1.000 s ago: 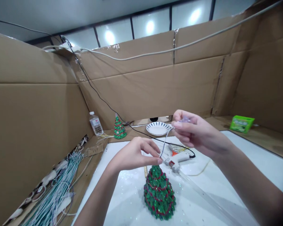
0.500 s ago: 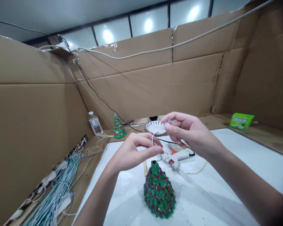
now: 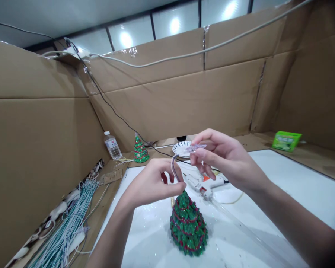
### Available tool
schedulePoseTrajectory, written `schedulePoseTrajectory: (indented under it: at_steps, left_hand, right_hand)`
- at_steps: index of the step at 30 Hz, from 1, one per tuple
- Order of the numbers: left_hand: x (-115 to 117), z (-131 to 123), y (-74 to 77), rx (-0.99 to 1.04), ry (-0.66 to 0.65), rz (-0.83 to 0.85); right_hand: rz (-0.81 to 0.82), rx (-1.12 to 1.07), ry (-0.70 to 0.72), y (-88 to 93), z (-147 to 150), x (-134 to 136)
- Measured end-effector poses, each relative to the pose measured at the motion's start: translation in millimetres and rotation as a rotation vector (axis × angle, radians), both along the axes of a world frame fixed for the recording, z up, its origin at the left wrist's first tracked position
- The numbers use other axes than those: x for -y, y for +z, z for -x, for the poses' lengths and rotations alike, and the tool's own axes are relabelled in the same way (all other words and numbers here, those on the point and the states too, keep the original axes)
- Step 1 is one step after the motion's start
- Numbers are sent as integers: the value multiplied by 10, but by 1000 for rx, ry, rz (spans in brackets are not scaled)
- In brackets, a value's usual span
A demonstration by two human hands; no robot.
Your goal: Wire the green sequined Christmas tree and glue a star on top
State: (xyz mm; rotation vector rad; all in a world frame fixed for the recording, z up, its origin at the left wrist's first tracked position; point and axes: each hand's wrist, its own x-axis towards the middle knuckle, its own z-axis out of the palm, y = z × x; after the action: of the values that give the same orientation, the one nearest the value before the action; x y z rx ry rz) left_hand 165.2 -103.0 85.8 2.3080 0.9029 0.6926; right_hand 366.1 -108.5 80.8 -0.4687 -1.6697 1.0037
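Note:
A green Christmas tree ornament (image 3: 189, 227) with red garlands stands upright on the white board. Just over its tip, my left hand (image 3: 158, 183) is closed, thumb and fingers pinching a thin dark-and-white wire (image 3: 174, 167). The wire arches up from the left fingers towards my right hand (image 3: 225, 156). Between the right thumb and index finger is a clear, pale purple star-like topper (image 3: 197, 148), joined to the wire's upper end. Whether the wire's lower end goes into the tree's tip is hidden behind the left fingertips.
Behind the tree lies a white glue gun (image 3: 203, 186), its clear glue stick (image 3: 240, 223) trailing right. A second small tree (image 3: 141, 152), water bottle (image 3: 112, 146) and striped plate (image 3: 179, 148) stand farther back. Wires (image 3: 69, 219) are bundled at left; a green packet (image 3: 286, 141) is at right.
My left hand has come down and slightly left, its fingertips now at the tree's tip. The topper has turned and shows more clearly in my right hand.

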Motion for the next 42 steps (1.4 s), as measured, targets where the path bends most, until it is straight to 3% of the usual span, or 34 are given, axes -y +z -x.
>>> schedulePoseTrajectory:
  at_steps: [5,12,15,20,32,42]
  left_hand:
    - [-10,30,13,-121,-40,61]
    - [28,6,70,22,143,-28]
    - [44,0,61,85,136,-48]
    - [24,-15,30,66,107,68]
    - [-15,41,42,40,11,143]
    - [-79,44,2,-23,17,176]
  right_hand:
    - [30,95,19,-6,0,-27]
    - [55,221,-47,-15,-13,-47]
    - [55,289,-80,-20,-17,-30]
    - [49,375,-80,-27,-14,-27]
    - [-61,346,-77,-7,23,-28]
    - [-17,356,-3,-20,74,-33]
